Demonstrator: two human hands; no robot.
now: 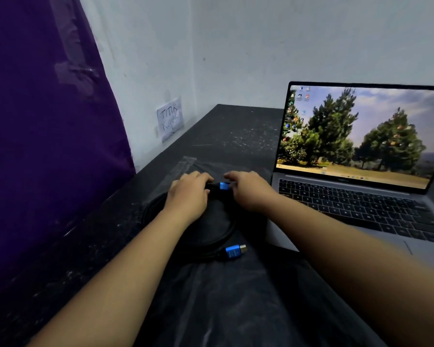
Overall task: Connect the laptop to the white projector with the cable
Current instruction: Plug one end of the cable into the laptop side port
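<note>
A coiled black cable (226, 234) lies on the dark table (236, 131), with one blue plug (234, 251) free at the coil's near side. The other blue plug (224, 186) sits between my hands at the coil's far side. My left hand (189, 194) rests on the coil, its fingers closed around the cable beside that plug. My right hand (248, 190) has its fingers on the plug's other side. An open grey laptop (361, 204) with a lit screen stands to the right. No white projector is in view.
A purple cloth (48, 146) hangs along the left edge of the table. A paper note (170, 118) is stuck on the white wall behind. Clear plastic sheeting (236, 291) covers the near part of the table.
</note>
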